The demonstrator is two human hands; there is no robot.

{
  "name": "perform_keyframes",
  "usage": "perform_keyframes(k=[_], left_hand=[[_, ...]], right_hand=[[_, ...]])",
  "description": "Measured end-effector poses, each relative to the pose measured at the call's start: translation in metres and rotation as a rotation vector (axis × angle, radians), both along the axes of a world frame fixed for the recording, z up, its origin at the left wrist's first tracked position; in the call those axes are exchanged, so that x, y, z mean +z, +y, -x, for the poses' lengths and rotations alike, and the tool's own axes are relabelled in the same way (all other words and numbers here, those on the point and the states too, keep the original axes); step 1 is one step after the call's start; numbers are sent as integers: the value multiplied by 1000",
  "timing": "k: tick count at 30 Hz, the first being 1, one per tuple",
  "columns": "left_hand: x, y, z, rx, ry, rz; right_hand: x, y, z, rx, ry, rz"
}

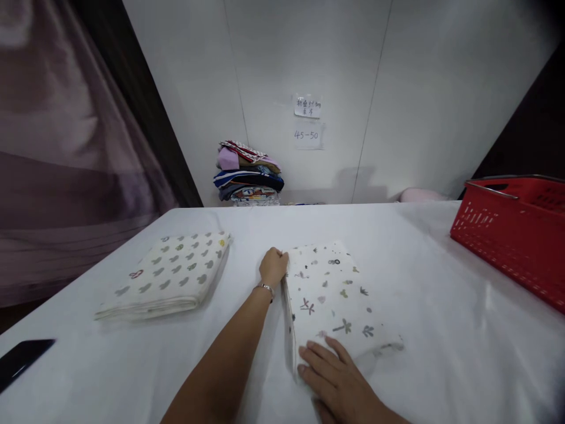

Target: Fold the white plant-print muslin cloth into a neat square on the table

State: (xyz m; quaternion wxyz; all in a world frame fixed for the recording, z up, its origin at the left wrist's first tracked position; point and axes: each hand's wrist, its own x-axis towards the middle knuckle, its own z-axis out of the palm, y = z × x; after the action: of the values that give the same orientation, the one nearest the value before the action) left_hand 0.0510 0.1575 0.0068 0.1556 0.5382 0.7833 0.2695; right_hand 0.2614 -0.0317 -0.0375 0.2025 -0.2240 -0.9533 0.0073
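Right hand point(333, 377), bottom middle of frame, lies flat, fingers a bit apart, on near end of white cloth point(329, 300). Cloth sits just right of middle on desk point(441, 359), long way running up frame. Left hand point(273, 267) pinches upper left corner, cloth to its right.

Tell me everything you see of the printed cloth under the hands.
The printed cloth is white, scattered with small motifs, some like palm trees, in grey, olive and reddish brown. It looks like thin, soft fabric, folded into a roughly rectangular pad; I cannot count the layers. It lies on the white table, its near right edge slightly rumpled. The left hand pinches its far left corner, while the right hand rests with fingers spread at its near end.
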Motion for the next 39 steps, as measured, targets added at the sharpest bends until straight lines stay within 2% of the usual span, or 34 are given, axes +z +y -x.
perform_keyframes(k=[4,8,15,18,21,25,28,31,33,35,37,39], left_hand=[[-2,8,4,-61,-14,-62],[-7,15,6,-48,-38,-16],[-1,18,6,-50,-89,32],[2,9,6,-45,-117,9],[2,-11,4,-10,-146,-2],[-1,-43,-3,-34,-192,13],[-3,-64,-7,-72,-220,22],[-5,-82,-10,-98,-238,21],[-5,-91,-13,-104,-241,19],[-4,-97,-15,-102,-236,16],[-2,-101,-15,-92,-233,16],[2,-102,-15,-78,-240,18]], right_hand=[[1,1,0,0,14,-25],[4,1,0,-9,0,-28],[22,-4,-1,-12,1,151],[35,-9,-2,-15,0,202],[46,-15,-2,-18,-10,252],[49,-16,-7,-22,25,249],[46,-1,-28,-193,203,155],[44,30,-61,-538,386,165],[45,51,-82,-769,375,284],[45,68,-96,-940,337,566],[44,77,-100,-992,309,785],[43,80,-101,-963,300,841]])
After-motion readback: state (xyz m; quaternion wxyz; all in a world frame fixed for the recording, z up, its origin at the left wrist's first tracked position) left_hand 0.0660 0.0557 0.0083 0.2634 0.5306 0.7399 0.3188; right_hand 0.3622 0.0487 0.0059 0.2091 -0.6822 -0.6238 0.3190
